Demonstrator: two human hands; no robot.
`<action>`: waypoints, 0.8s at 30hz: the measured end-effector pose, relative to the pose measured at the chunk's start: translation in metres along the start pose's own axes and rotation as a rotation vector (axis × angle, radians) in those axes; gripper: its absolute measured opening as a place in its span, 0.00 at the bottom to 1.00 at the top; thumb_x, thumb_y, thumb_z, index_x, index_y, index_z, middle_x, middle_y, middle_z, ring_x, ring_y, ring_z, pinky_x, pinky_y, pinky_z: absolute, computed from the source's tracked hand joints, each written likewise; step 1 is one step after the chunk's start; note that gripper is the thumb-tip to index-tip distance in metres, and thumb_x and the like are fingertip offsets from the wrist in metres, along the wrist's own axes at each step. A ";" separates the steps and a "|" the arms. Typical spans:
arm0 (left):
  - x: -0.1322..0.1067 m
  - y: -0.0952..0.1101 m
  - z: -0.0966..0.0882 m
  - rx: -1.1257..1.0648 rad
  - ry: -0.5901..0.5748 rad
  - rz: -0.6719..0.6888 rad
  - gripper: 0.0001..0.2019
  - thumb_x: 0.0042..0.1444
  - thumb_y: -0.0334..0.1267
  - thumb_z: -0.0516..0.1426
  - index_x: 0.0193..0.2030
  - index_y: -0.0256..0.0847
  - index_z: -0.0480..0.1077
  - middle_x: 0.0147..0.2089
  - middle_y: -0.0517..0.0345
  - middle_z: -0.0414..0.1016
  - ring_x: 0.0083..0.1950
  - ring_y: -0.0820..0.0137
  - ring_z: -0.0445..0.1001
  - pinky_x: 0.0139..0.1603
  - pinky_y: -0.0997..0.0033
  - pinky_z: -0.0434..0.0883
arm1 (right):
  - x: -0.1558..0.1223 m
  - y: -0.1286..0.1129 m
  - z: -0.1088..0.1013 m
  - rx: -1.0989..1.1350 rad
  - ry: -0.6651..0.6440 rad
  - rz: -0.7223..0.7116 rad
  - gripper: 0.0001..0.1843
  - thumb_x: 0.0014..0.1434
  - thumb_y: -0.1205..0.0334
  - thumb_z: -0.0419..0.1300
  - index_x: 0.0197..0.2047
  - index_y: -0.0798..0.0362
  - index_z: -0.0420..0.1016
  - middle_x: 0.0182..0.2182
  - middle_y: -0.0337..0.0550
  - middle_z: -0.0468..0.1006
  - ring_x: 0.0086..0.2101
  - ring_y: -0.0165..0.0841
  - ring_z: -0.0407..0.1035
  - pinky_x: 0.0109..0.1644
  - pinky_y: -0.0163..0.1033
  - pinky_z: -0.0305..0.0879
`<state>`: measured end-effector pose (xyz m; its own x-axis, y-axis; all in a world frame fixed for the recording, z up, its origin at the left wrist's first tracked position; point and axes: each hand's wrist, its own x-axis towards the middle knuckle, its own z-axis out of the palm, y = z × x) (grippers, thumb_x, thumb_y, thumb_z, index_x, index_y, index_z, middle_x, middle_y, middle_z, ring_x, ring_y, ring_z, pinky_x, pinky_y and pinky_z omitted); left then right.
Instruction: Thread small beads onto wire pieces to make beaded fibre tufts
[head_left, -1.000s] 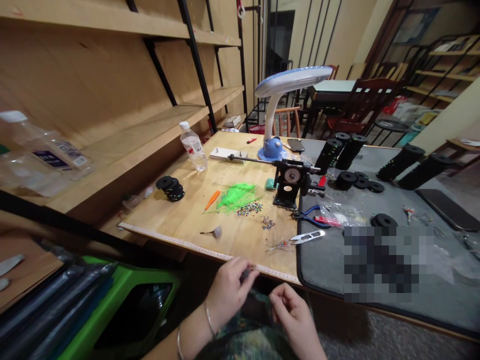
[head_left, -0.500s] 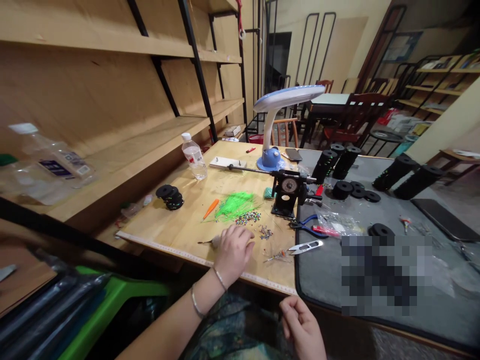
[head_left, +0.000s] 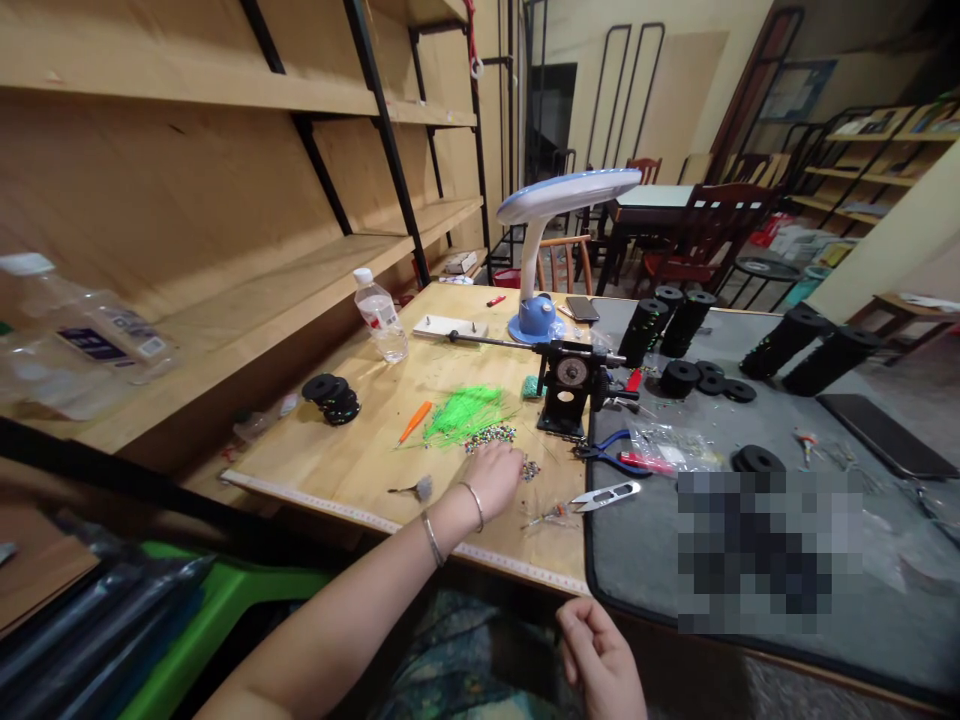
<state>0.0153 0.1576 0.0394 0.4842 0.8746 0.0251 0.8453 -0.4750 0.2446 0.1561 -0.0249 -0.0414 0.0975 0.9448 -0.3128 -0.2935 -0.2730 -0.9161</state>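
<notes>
My left hand [head_left: 496,482], with two bangles at the wrist, reaches over the wooden table to the small metallic pieces [head_left: 531,470] beside the multicoloured beads [head_left: 491,437]. Its fingertips are hidden, so I cannot tell whether they grip anything. My right hand [head_left: 600,655] is closed at the table's front edge, thumb against curled fingers; what it holds, if anything, is hidden. A small grey tuft with a dark stem [head_left: 421,488] lies left of my left hand. Bright green strands [head_left: 466,412] and an orange-handled tool [head_left: 415,424] lie behind it.
A black crank-handled device [head_left: 566,385] with a long rod stands beneath a desk lamp [head_left: 536,318]. Blue pliers [head_left: 611,452] and thread snips [head_left: 609,496] lie to the right. Black spools [head_left: 681,378] sit on the grey mat. A water bottle [head_left: 380,318] stands back left.
My left hand has moved right and slightly forward, from beside the grey tuft to the metallic pieces, leaving the tuft uncovered. My right hand stays closed in nearly the same place.
</notes>
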 end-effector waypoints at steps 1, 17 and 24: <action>0.002 0.000 0.001 0.000 -0.011 0.008 0.08 0.53 0.25 0.54 0.34 0.37 0.74 0.36 0.46 0.76 0.43 0.58 0.71 0.44 0.62 0.65 | 0.000 0.001 0.000 0.001 -0.007 0.001 0.26 0.50 0.37 0.63 0.27 0.53 0.67 0.12 0.26 0.56 0.15 0.22 0.47 0.20 0.30 0.41; -0.068 0.007 -0.007 -0.466 0.185 0.030 0.08 0.61 0.29 0.49 0.37 0.40 0.70 0.37 0.54 0.74 0.40 0.67 0.73 0.41 0.71 0.69 | -0.004 0.000 0.006 0.001 0.021 0.022 0.27 0.49 0.36 0.63 0.27 0.54 0.66 0.13 0.26 0.56 0.16 0.22 0.47 0.20 0.29 0.41; -0.094 0.007 0.024 -0.278 0.200 -0.033 0.09 0.61 0.29 0.49 0.36 0.39 0.70 0.36 0.52 0.74 0.39 0.64 0.72 0.40 0.66 0.69 | -0.005 0.000 0.010 -0.015 0.017 0.011 0.25 0.51 0.38 0.63 0.27 0.53 0.65 0.13 0.26 0.55 0.16 0.22 0.47 0.20 0.30 0.42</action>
<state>-0.0189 0.0699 0.0156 0.3808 0.9037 0.1958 0.7522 -0.4259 0.5028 0.1457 -0.0280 -0.0367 0.1103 0.9387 -0.3266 -0.2807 -0.2858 -0.9163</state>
